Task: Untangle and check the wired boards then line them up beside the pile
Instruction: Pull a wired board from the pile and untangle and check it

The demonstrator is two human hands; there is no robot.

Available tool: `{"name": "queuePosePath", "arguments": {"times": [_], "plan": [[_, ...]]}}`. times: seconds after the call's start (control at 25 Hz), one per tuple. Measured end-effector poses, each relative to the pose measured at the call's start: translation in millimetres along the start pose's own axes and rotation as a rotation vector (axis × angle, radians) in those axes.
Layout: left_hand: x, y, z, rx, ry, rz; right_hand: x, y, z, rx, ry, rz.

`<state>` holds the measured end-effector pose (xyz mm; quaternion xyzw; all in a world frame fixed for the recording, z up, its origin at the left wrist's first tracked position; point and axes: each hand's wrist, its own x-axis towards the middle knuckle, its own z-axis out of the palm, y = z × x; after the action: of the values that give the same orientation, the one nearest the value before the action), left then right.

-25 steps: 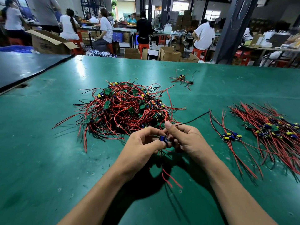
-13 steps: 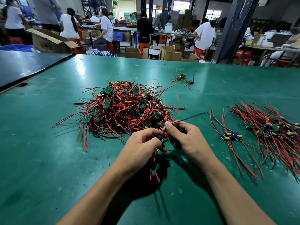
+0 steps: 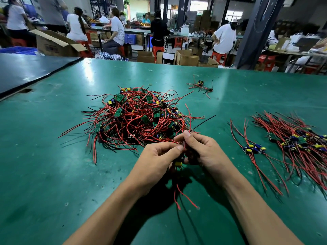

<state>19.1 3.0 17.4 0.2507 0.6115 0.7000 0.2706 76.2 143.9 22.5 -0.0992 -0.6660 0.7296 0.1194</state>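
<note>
A tangled pile (image 3: 139,119) of small green boards with red and black wires lies on the green table (image 3: 53,174). My left hand (image 3: 155,160) and my right hand (image 3: 203,149) meet just in front of it and pinch one wired board (image 3: 178,163) between them; its yellow capacitor shows below my fingers. Red wires hang down from it toward me, and a black wire rises to the upper right. On the right, sorted boards (image 3: 293,140) lie side by side, with one board (image 3: 254,149) at their left edge.
A small separate wired board (image 3: 200,85) lies farther back on the table. A dark table (image 3: 26,71) adjoins at the left. Behind are seated people at benches, cardboard boxes (image 3: 56,43), red stools and a dark pillar (image 3: 256,32).
The board has turned in my fingers, so a yellow capacitor now shows instead of the blue one. The red wires swung down toward me and the black wire lifted higher.
</note>
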Motion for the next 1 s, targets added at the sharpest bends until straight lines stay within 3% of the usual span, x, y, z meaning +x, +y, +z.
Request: {"name": "queuePosePath", "arguments": {"times": [0.12,0.36,0.68,0.88,1.0], "plan": [[-0.6,0.9,-0.6,-0.055,-0.011,-0.029,-2.4,1.9,1.9,0.005,-0.056,0.028],[-0.7,-3.0,0.2,0.151,0.017,0.026,-2.1,3.7,2.2,-0.063,-0.071,-0.045],[4.4,-8.7,-5.9,0.136,-0.014,0.028,-1.6,9.2,5.8,0.015,-0.016,0.031],[1.1,-7.2,-6.9,0.148,-0.015,0.118,-5.7,10.3,3.3,0.028,-0.134,0.117],[1.0,-6.1,-7.1,0.217,-0.004,0.14,-3.3,12.7,1.6,-0.042,-0.112,0.097]]}}
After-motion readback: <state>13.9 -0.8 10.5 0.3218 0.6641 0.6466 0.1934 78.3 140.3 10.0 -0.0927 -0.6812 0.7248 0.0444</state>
